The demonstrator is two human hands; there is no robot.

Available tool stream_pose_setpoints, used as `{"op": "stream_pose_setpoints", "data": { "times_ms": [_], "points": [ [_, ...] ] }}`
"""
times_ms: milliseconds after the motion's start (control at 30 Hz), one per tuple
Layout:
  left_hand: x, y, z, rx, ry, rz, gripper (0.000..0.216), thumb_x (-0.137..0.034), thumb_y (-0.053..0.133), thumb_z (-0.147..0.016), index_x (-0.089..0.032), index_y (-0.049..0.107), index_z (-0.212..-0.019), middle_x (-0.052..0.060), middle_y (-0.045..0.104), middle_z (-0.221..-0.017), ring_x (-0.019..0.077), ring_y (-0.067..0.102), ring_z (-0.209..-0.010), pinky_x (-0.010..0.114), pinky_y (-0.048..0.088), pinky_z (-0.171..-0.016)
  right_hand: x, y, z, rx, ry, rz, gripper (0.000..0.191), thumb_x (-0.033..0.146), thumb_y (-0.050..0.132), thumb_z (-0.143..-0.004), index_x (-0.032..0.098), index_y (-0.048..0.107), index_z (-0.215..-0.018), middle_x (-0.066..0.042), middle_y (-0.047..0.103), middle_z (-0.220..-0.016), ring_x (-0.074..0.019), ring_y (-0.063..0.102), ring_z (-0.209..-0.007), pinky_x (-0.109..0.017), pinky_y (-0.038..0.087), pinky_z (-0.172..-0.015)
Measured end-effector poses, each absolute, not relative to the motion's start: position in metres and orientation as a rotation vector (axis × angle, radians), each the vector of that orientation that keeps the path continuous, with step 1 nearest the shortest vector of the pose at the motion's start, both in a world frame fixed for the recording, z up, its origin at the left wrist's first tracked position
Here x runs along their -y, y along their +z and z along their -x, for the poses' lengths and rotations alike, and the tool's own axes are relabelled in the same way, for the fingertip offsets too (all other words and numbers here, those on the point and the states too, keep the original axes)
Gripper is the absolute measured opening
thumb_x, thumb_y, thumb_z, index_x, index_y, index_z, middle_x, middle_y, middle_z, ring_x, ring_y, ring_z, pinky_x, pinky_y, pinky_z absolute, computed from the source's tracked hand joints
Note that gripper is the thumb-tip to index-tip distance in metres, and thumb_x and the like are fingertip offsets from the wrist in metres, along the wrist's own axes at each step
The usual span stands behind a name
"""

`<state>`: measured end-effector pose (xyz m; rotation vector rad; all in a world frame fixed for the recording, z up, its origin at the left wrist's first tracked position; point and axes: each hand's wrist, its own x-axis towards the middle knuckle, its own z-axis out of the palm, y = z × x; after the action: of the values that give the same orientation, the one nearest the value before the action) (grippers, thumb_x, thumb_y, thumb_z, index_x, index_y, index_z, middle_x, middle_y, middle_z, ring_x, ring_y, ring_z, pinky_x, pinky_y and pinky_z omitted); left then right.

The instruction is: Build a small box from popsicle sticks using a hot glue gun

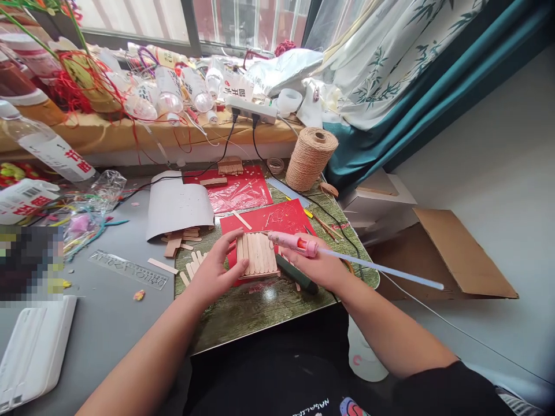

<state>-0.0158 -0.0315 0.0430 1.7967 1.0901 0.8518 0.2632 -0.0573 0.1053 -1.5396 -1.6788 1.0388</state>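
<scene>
My left hand [219, 268] is closed at the left edge of a small square piece made of wooden craft sticks [256, 254] laid side by side, with thumb and fingers gripping it. In my right hand [323, 268] is a pink hot glue gun [292, 242], its nozzle at the piece's upper right corner. A long translucent glue stick [390, 271] juts out from the gun's back end. Below the gun lies a dark green bar-shaped object [297, 274], close to my right hand; its kind is unclear. Under the work is a red sheet [284, 216].
Loose craft sticks [193, 266] lie left of the work, near a curved white sheet [180, 208]. A twine spool [311, 159] stands at the back right. Black cables [299, 193] cross the table from a power strip [251, 110]. A clear ruler [129, 268] lies left.
</scene>
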Motion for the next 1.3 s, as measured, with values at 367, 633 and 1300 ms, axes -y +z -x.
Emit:
{"op": "stream_pose_setpoints", "data": {
  "times_ms": [367,633,1300],
  "points": [
    [0.031,0.044,0.02,-1.154,0.878,-2.067,0.044,-0.041,0.064,-0.099,-0.026,0.058,-0.14,0.013,0.053,-0.161,0.0325,0.056,-0.147,0.058,0.047,-0.122,0.023,0.149,-0.243,2.097,1.133,1.516,0.032,0.04,0.066,-0.101,0.031,0.08,-0.129,-0.001,0.073,-0.086,-0.0171,0.061,-0.073,-0.031,0.048,-0.07],
    [0.031,0.044,0.02,-1.164,0.897,-1.979,0.047,-0.039,0.068,-0.094,-0.027,0.059,-0.139,0.012,0.055,-0.161,0.0325,0.058,-0.145,0.054,0.047,-0.122,0.021,0.157,-0.233,2.128,1.213,1.491,0.04,0.038,0.061,-0.104,0.036,0.072,-0.143,0.0,0.08,-0.125,-0.0229,0.072,-0.111,-0.034,0.054,-0.098],
    [0.032,0.039,0.024,-1.149,0.89,-2.055,0.045,-0.042,0.059,-0.102,-0.026,0.056,-0.144,0.012,0.053,-0.163,0.032,0.055,-0.147,0.054,0.048,-0.122,0.029,0.164,-0.231,2.283,1.069,1.658,0.032,0.039,0.065,-0.099,0.027,0.083,-0.122,0.003,0.06,-0.066,-0.0139,0.047,-0.064,-0.026,0.038,-0.062]
  ]
}}
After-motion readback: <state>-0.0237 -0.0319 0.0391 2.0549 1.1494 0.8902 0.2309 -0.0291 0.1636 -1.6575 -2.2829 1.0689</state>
